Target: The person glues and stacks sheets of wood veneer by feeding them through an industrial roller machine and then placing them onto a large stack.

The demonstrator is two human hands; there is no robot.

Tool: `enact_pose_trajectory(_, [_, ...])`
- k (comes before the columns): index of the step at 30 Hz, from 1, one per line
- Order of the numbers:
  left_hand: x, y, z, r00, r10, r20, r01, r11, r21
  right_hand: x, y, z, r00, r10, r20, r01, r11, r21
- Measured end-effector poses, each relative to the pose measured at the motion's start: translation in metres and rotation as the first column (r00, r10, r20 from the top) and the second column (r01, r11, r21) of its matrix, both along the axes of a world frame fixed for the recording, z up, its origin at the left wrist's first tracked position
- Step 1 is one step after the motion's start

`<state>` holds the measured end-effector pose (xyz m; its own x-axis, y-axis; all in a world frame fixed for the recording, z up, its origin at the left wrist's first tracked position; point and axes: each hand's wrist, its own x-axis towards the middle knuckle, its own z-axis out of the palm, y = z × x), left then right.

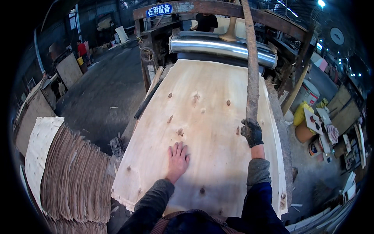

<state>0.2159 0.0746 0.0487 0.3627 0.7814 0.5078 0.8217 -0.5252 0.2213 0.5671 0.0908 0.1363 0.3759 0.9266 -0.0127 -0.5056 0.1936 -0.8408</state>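
Observation:
Knotty, pale wood veneer sheets (202, 105) lie in front of me, their far edge close to a shiny metal roller (218, 45). My bare left hand (178, 160) rests flat on the top sheet, fingers stretched out. A dark glove covers my right hand (252, 133), which is closed round the lower end of a long, rusty bar (252, 78). That bar runs away from me over the sheet and past the roller. Brown, thick liquid (230, 33) comes down onto the roller's top.
A rusty frame beam (218, 7) spans above the roller; a person in dark clothing (206, 22) stands beyond. At left is a tall stack of veneer (76, 175). Buckets, including a white one (307, 93), and a yellow bag (303, 113) stand at right, near a large fan (337, 36).

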Motion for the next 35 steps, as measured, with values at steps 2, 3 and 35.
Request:
enact_pose_trajectory(2, [0.000, 0.000, -0.001, 1.000, -0.002, -0.004, 0.003, 1.000, 0.017, 0.002, -0.001, -0.004, 1.000, 0.004, -0.028, -0.004, 1.000, 0.010])
enact_pose_trajectory(3, [0.000, 0.000, -0.002, 1.000, 0.000, -0.002, 0.000, 1.000, 0.011, 0.004, -0.001, -0.005, 1.000, 0.019, -0.011, -0.019, 1.000, 0.009])
enact_pose_trajectory(35, [0.007, -0.001, -0.010, 1.000, -0.003, -0.025, 0.003, 1.000, 0.007, 0.004, -0.049, -0.019, 0.998, 0.052, -0.020, -0.052, 0.999, 0.003])
